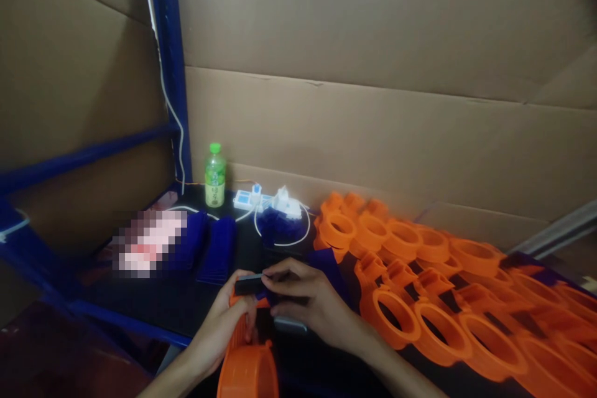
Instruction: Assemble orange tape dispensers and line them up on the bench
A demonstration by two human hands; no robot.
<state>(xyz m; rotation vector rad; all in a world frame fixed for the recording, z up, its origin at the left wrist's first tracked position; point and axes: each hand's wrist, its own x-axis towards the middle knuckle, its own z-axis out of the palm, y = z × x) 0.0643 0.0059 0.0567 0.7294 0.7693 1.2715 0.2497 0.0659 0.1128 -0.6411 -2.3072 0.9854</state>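
My left hand (228,317) is closed around an orange plastic part (249,373) with a ring-shaped end, which hangs toward the bottom of the view. At the top of that part is a small black piece (249,285) with a ridged upper edge. The fingertips of my right hand (303,292) pinch the right end of this black piece. Its lower side is partly hidden by my fingers. A grey, rounded object (290,324) shows just under my right hand; I cannot make out its kind. Behind my right wrist lies a dark blue sheet (331,267).
Rows of similar orange parts (441,329) cover the table's right side. Blue stacks (217,252) lie at left, near a blurred-out patch. A green-capped bottle (215,177) and a white power strip (245,200) with cables stand at the back. A blue post (172,62) and cardboard walls (373,124) enclose the table.
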